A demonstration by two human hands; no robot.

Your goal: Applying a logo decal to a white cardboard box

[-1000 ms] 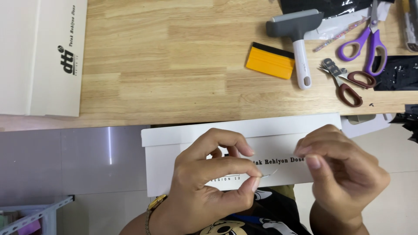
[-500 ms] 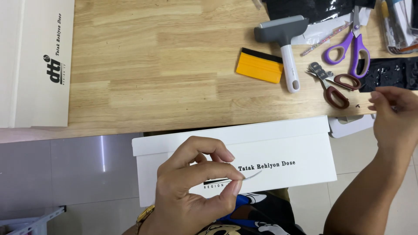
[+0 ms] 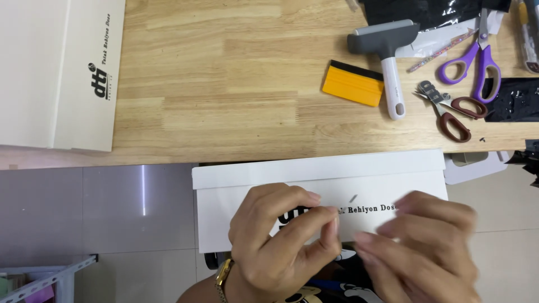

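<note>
Nearest the camera, both hands work against the front face of a white box (image 3: 393, 185) that rests on the person's lap, just short of the table (image 3: 224, 84) edge. Left hand (image 3: 281, 241), with a gold watch (image 3: 224, 270) at the wrist, has thumb and forefinger pinched together on a thin, pale sliver (image 3: 352, 197) at the box's printed black lettering; what the sliver is cannot be told. Right hand (image 3: 421, 252) is blurred, fingers curled and close against the left hand's fingertips; whether it grips anything cannot be told. A grey tiled floor (image 3: 84, 207) lies at near left. Farther off, on the wooden table, lie a yellow squeegee (image 3: 352, 84), a grey-headed roller with white handle (image 3: 387, 56), brown-handled scissors (image 3: 449, 109) and purple-handled scissors (image 3: 474, 56). Black film (image 3: 426, 8) lies at the far right edge. A second, cream-coloured box (image 3: 56, 73) sits at far left on the table.
</note>
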